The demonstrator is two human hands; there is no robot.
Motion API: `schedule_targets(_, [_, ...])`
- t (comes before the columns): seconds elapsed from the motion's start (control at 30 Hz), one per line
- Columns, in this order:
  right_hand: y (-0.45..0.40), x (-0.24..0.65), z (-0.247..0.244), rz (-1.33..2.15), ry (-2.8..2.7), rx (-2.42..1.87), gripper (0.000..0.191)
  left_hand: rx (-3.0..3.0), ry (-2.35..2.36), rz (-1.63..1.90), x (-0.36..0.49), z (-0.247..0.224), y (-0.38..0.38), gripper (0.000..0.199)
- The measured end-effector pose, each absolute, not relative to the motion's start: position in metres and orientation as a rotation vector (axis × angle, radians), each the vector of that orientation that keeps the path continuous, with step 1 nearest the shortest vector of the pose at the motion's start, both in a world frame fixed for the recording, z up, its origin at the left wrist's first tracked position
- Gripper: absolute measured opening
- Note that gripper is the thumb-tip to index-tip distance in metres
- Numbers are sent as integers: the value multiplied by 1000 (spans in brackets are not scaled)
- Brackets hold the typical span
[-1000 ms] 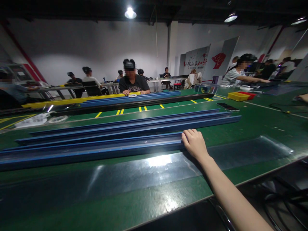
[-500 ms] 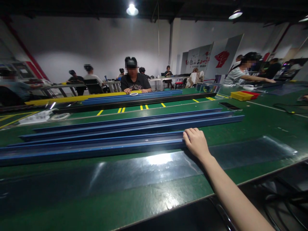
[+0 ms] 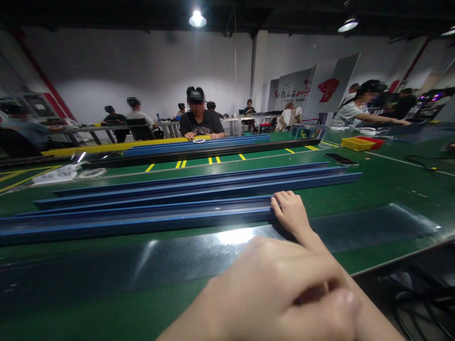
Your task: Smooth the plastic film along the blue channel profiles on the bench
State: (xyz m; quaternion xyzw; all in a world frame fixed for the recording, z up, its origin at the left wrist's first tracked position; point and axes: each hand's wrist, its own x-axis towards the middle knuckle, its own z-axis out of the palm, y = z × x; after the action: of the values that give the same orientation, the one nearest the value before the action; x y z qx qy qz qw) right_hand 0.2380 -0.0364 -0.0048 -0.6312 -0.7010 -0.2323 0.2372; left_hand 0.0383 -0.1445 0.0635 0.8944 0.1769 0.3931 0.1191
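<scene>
My right hand (image 3: 292, 214) rests at the right end of the nearest blue channel (image 3: 149, 219), a long trough-like rail lying on the green table (image 3: 377, 189). Its fingers curl over that end. Close to the camera, my left hand (image 3: 280, 289) crosses in front of my right forearm. The left fingers are bent into a fist, and whatever they may hold is hidden. Beneath both hands a long, clear, glossy plastic strip (image 3: 181, 253) lies along the near side of the table. Several more blue channels (image 3: 213, 183) lie just behind the nearest one.
Across the table a person (image 3: 201, 123) sits behind yellow (image 3: 149, 143), blue and black rails (image 3: 220, 151). A phone (image 3: 340, 159), a yellow tray (image 3: 356, 144) and a red tray (image 3: 375, 141) lie at the right. Another person (image 3: 359, 111) reaches over the table there.
My left hand has come into view from the bottom, closed, in front of my right forearm. My right hand stays on the channel's end.
</scene>
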Motion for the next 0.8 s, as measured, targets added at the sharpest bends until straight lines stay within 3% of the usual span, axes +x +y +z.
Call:
schedule_targets(0.1, [-37, 237, -5, -618, -1933, -1729, 26, 3009, 668, 725, 66, 74, -108, 13])
schedule_targets(0.27, [-37, 237, -8, -603, -1939, -1681, 28, 3180, 1059, 556, 80, 39, -66, 15])
schedule_targets(0.57, [-39, 234, -6, -433, -2070, -1530, 29, 3125, 1228, 679, 69, -3, -39, 42])
schedule_targets(0.8, [-40, 237, -4, -440, -1980, -1526, 26, 3100, 1248, 737, 69, -11, -36, 38])
